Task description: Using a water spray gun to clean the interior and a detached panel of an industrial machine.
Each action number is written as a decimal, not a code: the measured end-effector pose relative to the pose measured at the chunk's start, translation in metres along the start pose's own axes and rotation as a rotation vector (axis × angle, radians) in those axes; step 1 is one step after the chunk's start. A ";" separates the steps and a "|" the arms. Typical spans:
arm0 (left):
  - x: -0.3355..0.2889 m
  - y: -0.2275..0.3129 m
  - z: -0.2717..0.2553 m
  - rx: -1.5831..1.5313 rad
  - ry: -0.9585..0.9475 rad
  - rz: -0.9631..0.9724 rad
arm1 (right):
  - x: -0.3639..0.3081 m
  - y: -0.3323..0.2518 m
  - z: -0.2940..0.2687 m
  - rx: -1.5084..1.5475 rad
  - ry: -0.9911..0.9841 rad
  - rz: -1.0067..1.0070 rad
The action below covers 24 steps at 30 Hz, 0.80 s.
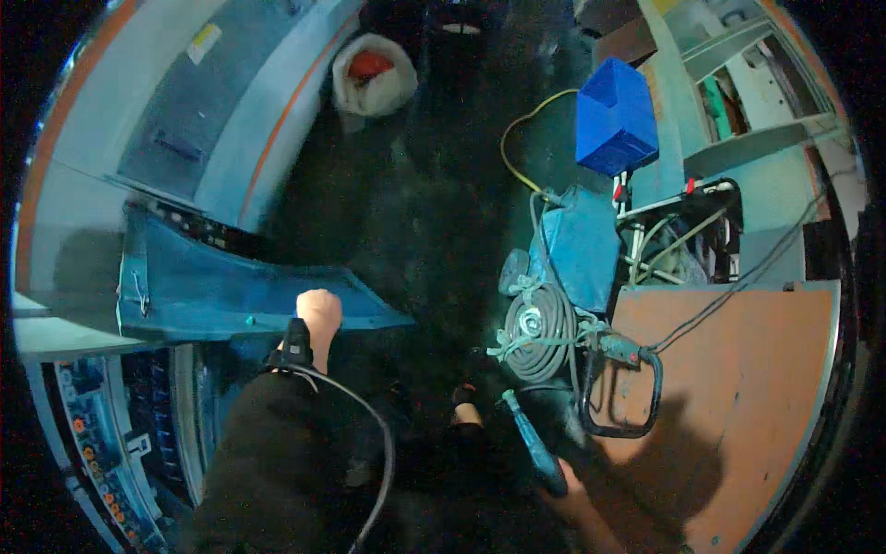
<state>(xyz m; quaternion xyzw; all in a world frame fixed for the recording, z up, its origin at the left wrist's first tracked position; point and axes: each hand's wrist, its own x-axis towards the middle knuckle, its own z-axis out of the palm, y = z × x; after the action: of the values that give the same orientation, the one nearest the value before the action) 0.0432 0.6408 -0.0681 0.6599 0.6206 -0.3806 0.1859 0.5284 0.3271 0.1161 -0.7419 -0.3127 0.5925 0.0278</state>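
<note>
My left hand (pixel 319 312) is closed at the edge of a blue-grey cabinet door (pixel 221 291), which stands swung out across the left side; the fingertips are hidden behind the edge. A black device (pixel 296 343) sits on that wrist, and a grey cable (pixel 385 443) runs down from it. My right hand (pixel 574 499), low on the right, grips the dark end of a slim teal hand tool (pixel 526 434). The tool's narrow end points up and left; its exact kind cannot be made out.
Left of me, the open cabinet (pixel 111 443) shows rows of electrical parts. On the right are a coiled grey hose (pixel 538 332), a blue machine (pixel 580 245) with a black handle (pixel 652 397), a blue bin (pixel 616 120) and a brown panel (pixel 738 360). A white sack (pixel 369 92) stands on the far floor.
</note>
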 end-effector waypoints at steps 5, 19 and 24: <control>0.050 -0.033 0.133 -0.154 -0.024 -0.237 | 0.027 0.005 -0.019 -0.274 0.053 -0.100; -0.024 -0.051 0.169 -0.169 0.381 -0.207 | 0.065 -0.123 -0.007 -0.288 -0.092 -0.326; -0.175 -0.034 0.046 -0.602 0.806 0.324 | 0.079 -0.114 -0.016 -0.115 -0.180 -0.336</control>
<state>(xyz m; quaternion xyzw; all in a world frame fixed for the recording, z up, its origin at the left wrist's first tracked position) 0.0083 0.4948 0.0385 0.7587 0.6148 0.1319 0.1704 0.5019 0.4635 0.1001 -0.6236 -0.4666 0.6247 0.0560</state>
